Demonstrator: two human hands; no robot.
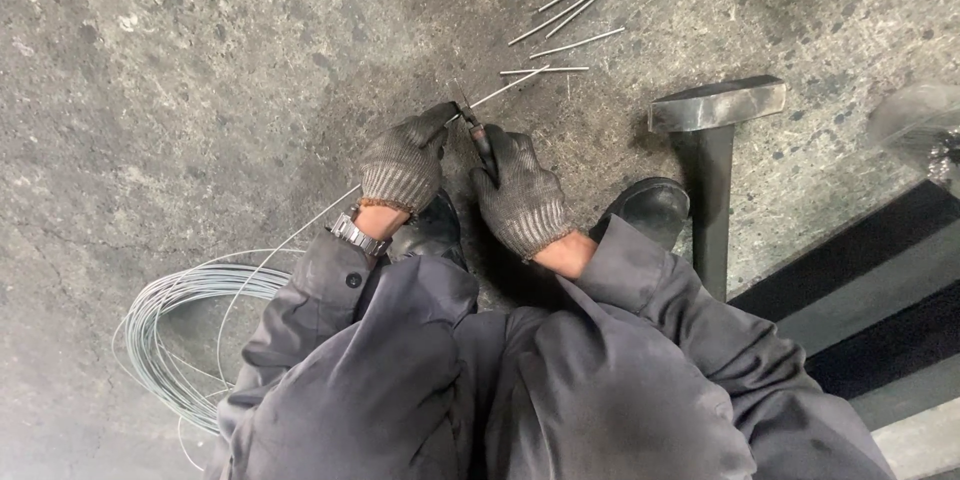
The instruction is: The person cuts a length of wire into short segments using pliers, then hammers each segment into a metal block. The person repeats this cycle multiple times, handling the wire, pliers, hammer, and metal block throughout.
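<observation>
Far to my left a coil of wire (185, 325) lies on the concrete floor (150, 90), and one strand runs from it up and to the right, under my wrist with its watch (358, 234). My left hand (405, 162), gloved, is closed around that strand, pinching it just short of the cutting point. Right beside it, almost touching, my right hand (520, 190) is wrapped tight on the handles of a pair of pliers (476, 130), whose nose meets the wire between my two hands. The free end of the wire (510, 87) carries on from the pliers up and to the right, so its long axis slants away from me, lower left to upper right. Beyond it lie the cut pieces (575, 15), roughly parallel. Further right a hammer (712, 130) rests by my shoe (650, 208).
</observation>
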